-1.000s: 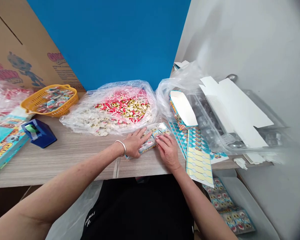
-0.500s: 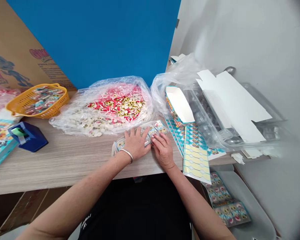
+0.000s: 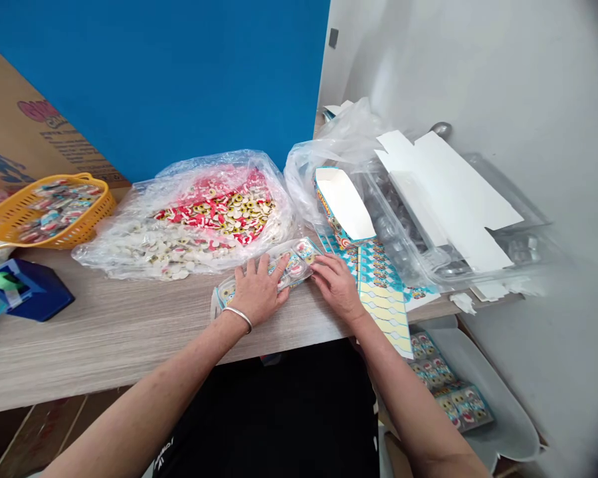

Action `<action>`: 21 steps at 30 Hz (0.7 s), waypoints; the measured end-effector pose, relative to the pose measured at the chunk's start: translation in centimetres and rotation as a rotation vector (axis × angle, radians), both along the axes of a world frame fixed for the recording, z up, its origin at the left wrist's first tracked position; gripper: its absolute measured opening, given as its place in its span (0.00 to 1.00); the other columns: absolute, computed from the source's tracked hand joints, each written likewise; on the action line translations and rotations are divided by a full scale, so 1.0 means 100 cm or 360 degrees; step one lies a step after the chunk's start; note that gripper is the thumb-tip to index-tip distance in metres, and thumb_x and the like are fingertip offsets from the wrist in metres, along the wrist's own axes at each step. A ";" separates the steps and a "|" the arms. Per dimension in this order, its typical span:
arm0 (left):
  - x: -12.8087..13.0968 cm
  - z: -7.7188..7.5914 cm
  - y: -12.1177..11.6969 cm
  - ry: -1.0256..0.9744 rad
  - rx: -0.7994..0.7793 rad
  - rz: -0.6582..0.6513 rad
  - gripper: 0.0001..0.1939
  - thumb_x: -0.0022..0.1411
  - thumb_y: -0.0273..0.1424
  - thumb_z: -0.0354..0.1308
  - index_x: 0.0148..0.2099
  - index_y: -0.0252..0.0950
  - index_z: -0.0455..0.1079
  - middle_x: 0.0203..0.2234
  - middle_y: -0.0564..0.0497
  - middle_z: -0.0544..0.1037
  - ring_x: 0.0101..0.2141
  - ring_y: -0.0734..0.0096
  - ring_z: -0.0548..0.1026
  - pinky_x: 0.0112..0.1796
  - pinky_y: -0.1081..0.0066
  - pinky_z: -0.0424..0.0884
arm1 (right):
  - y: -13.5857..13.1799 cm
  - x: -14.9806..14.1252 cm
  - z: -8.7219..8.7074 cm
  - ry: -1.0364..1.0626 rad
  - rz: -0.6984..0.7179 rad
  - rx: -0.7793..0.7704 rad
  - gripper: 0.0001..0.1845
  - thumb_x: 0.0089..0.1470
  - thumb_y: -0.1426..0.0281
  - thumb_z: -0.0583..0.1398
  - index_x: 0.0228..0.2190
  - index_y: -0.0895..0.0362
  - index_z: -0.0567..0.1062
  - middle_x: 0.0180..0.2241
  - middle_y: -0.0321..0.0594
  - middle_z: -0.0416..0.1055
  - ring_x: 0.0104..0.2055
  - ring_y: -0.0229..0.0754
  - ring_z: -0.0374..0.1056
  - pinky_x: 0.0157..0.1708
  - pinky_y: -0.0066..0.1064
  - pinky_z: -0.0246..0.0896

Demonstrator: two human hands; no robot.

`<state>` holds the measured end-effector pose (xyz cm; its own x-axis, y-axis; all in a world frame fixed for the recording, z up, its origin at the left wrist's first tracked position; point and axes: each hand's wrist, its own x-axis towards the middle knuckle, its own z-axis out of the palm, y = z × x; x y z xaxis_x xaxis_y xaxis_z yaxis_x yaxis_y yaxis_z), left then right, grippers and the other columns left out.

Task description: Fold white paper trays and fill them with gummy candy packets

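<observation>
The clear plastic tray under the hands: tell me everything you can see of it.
The clear plastic tray is long and shallow, with colourful round printed pieces showing through; finer detail is too small to tell. It lies slanted on the wood-grain table, near the front edge, beside a plastic bag. The left hand lies across its middle; the right hand touches its far end.
</observation>
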<state>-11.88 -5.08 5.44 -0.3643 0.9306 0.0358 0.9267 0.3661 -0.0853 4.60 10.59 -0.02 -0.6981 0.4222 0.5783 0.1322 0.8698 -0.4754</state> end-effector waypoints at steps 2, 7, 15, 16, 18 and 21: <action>0.000 0.001 0.000 -0.0012 -0.0007 -0.0008 0.37 0.67 0.48 0.51 0.74 0.51 0.46 0.63 0.37 0.60 0.55 0.39 0.64 0.50 0.43 0.62 | 0.006 -0.002 0.000 -0.0033 0.0030 0.0045 0.12 0.63 0.68 0.60 0.47 0.51 0.78 0.51 0.46 0.75 0.58 0.53 0.64 0.59 0.52 0.63; -0.001 0.004 0.000 -0.0027 -0.0036 -0.0005 0.38 0.66 0.52 0.52 0.73 0.52 0.47 0.64 0.38 0.59 0.56 0.38 0.63 0.50 0.43 0.62 | 0.011 -0.010 0.001 -0.0067 0.0026 0.0047 0.10 0.60 0.68 0.62 0.44 0.52 0.78 0.47 0.46 0.74 0.54 0.54 0.65 0.55 0.50 0.64; -0.001 0.004 0.000 -0.0005 -0.0015 -0.0009 0.35 0.68 0.52 0.49 0.73 0.52 0.49 0.63 0.37 0.60 0.55 0.38 0.64 0.50 0.43 0.62 | 0.013 -0.016 0.008 -0.0130 0.0018 0.0028 0.07 0.58 0.71 0.63 0.40 0.53 0.76 0.45 0.46 0.72 0.52 0.54 0.64 0.54 0.49 0.63; 0.000 0.003 0.000 0.0003 -0.0008 -0.0007 0.35 0.68 0.52 0.50 0.72 0.52 0.50 0.63 0.37 0.60 0.55 0.38 0.63 0.50 0.43 0.62 | 0.012 -0.016 0.009 -0.0130 0.0018 0.0020 0.07 0.58 0.71 0.64 0.40 0.53 0.76 0.45 0.46 0.72 0.52 0.54 0.64 0.54 0.49 0.63; 0.000 0.002 0.001 0.0022 0.0009 -0.0012 0.34 0.68 0.51 0.50 0.72 0.52 0.50 0.63 0.37 0.60 0.56 0.38 0.63 0.50 0.42 0.62 | 0.011 -0.017 0.008 -0.0116 0.0016 0.0001 0.09 0.56 0.69 0.65 0.41 0.53 0.75 0.45 0.47 0.72 0.52 0.54 0.64 0.54 0.48 0.63; -0.001 0.002 0.000 0.0027 0.0013 -0.0022 0.34 0.68 0.51 0.50 0.72 0.51 0.51 0.62 0.37 0.61 0.54 0.38 0.64 0.50 0.43 0.62 | 0.006 -0.021 0.004 -0.0037 -0.0016 -0.0050 0.13 0.54 0.66 0.67 0.40 0.53 0.74 0.46 0.47 0.70 0.52 0.55 0.64 0.54 0.49 0.62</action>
